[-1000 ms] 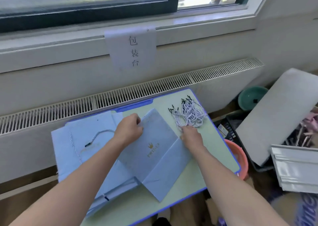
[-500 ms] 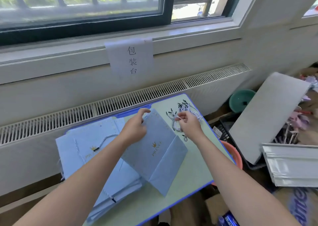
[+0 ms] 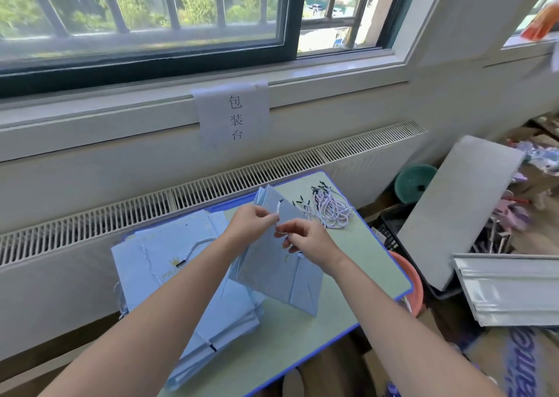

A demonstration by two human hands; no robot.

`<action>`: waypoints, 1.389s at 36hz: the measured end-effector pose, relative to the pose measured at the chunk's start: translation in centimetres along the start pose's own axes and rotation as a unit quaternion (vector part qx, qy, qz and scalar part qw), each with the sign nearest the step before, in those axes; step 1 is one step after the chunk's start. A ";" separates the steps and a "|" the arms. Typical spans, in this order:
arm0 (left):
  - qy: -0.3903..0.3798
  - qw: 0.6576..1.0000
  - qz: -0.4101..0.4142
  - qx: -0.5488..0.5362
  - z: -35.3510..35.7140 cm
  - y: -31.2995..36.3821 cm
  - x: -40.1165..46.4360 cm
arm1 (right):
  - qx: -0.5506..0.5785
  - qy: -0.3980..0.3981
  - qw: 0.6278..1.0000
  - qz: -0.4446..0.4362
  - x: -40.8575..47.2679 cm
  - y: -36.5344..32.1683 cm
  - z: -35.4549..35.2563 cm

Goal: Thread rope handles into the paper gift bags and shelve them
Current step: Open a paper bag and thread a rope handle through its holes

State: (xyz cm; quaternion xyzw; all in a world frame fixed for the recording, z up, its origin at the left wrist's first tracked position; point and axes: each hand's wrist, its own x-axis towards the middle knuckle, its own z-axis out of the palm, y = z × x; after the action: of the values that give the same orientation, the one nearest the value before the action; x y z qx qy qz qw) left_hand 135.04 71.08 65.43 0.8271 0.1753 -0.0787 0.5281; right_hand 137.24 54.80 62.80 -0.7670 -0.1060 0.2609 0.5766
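A folded light-blue paper gift bag [image 3: 272, 278] is tilted up off the small table [image 3: 360, 263]. My left hand [image 3: 252, 222] pinches its top edge. My right hand [image 3: 305, 239] pinches a white twisted rope handle [image 3: 278, 209] whose black-tipped end stands up at the bag's top. A loose bundle of rope handles [image 3: 329, 207] lies on the table's far right corner. To the left lies a stack of flat blue bags [image 3: 169, 263], the top one with a rope handle on it.
A radiator grille [image 3: 211, 191] and a wall with a paper sign [image 3: 233, 115] run behind the table. On the right, on the floor, stand a grey board [image 3: 453, 209], a green basin [image 3: 414, 183], an orange basin [image 3: 408, 278], a black crate and white trim.
My right hand left the rope bundle with one rope and came to the bag's top by my left hand. The bag has been lifted and tilted up off the table.
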 end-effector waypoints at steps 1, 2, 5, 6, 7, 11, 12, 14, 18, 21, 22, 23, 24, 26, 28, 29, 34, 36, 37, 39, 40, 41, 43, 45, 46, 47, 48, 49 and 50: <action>0.002 1.000 0.010 0.006 0.0 -0.1 -0.1 | -0.006 0.002 1.000 0.004 -0.1 0.1 0.1; 0.005 1.000 0.012 0.012 0.0 -0.2 -0.1 | -0.008 0.007 1.000 0.008 -0.1 0.1 0.1; 0.014 0.999 0.029 0.043 0.0 -0.3 -0.1 | -0.006 0.036 0.998 0.046 0.3 -0.1 0.0; 0.013 0.997 0.039 0.061 -0.1 -0.2 -0.2 | 0.006 0.048 0.997 0.063 0.5 -0.2 -0.1; 0.010 0.996 0.050 0.079 -0.1 -0.1 -0.2 | 0.019 0.063 0.995 0.078 0.8 -0.5 -0.1; 0.011 0.986 0.089 0.143 0.1 0.5 -0.6 | 0.069 0.119 0.987 0.085 2.1 -1.9 0.1; 0.012 0.984 0.095 0.153 0.2 0.7 -0.7 | 0.079 0.131 0.985 0.084 2.4 -2.3 0.1; 0.010 0.981 0.103 0.166 0.3 0.9 -0.9 | 0.094 0.147 0.981 0.084 2.9 -2.9 0.2; 0.004 0.981 0.109 0.162 0.2 1.1 -0.7 | 0.099 0.159 0.980 0.072 3.5 -3.6 0.2; 0.012 0.990 0.101 0.096 -0.1 0.9 -0.6 | 0.143 0.169 0.973 0.064 3.5 -3.8 0.0; 0.009 0.994 0.092 0.064 -0.3 0.8 -0.6 | 0.148 0.171 0.972 0.061 3.4 -3.8 -0.2; 0.006 0.996 0.079 0.036 -0.4 0.9 -0.7 | 0.145 0.168 0.973 0.055 3.4 -3.8 -0.3; 0.005 0.998 0.066 0.017 -0.6 0.9 -0.8 | 0.133 0.161 0.977 0.048 3.3 -3.7 -0.4; 0.007 0.999 0.044 -0.005 -0.8 0.9 -0.8 | 0.080 0.136 0.987 0.033 3.2 -3.5 -0.4; 0.008 0.999 0.029 -0.014 -1.0 1.0 -0.8 | 0.012 0.113 0.993 0.017 3.1 -3.5 -0.3; 0.005 0.999 0.030 -0.018 -1.1 1.0 -0.8 | -0.022 0.109 0.994 0.009 3.1 -3.5 -0.2; -0.022 0.998 0.044 -0.043 -1.4 1.3 -1.0 | -0.112 0.150 0.982 -0.015 2.7 -3.8 -0.1; -0.029 0.998 0.046 -0.042 -1.5 1.3 -1.0 | -0.131 0.164 0.977 -0.026 2.7 -4.0 -0.1; -0.032 0.997 0.046 -0.044 -1.5 1.3 -1.0 | -0.137 0.169 0.976 -0.029 2.7 -4.0 -0.1; -0.036 0.997 0.041 -0.052 -1.6 1.5 -1.1 | -0.155 0.175 0.972 -0.032 2.7 -4.0 -0.1; -0.038 0.997 0.039 -0.055 -1.6 1.6 -1.2 | -0.165 0.177 0.970 -0.035 2.7 -4.0 -0.1; -0.042 0.997 0.038 -0.058 -1.6 1.7 -1.2 | -0.172 0.179 0.968 -0.038 2.7 -4.1 -0.1; -0.052 0.996 0.030 -0.064 -1.6 1.7 -1.2 | -0.174 0.187 0.966 -0.045 2.7 -4.2 -0.2; -0.059 0.995 0.024 -0.072 -1.6 1.7 -1.2 | -0.171 0.194 0.965 -0.054 2.6 -4.3 -0.2; -0.060 0.995 0.021 -0.077 -1.6 1.7 -1.2 | -0.170 0.196 0.964 -0.055 2.5 -4.4 -0.3; -0.061 0.995 0.020 -0.082 -1.6 1.7 -1.2 | -0.169 0.197 0.964 -0.054 2.5 -4.5 -0.2; -0.062 0.994 0.018 -0.086 -1.6 1.8 -1.3 | -0.168 0.200 0.964 -0.053 2.5 -4.5 -0.2; -0.065 0.994 0.019 -0.089 -1.6 1.8 -1.3 | -0.166 0.203 0.964 -0.052 2.5 -4.5 -0.2; -0.068 0.993 0.019 -0.091 -1.6 1.9 -1.3 | -0.166 0.205 0.963 -0.050 2.4 -4.5 -0.2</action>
State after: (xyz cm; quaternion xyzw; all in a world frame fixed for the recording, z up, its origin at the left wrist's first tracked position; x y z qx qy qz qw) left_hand 134.42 71.54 68.10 0.7718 0.1297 -0.1084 0.6129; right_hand 140.00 57.21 66.42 -0.8827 -0.0653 0.0474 0.4630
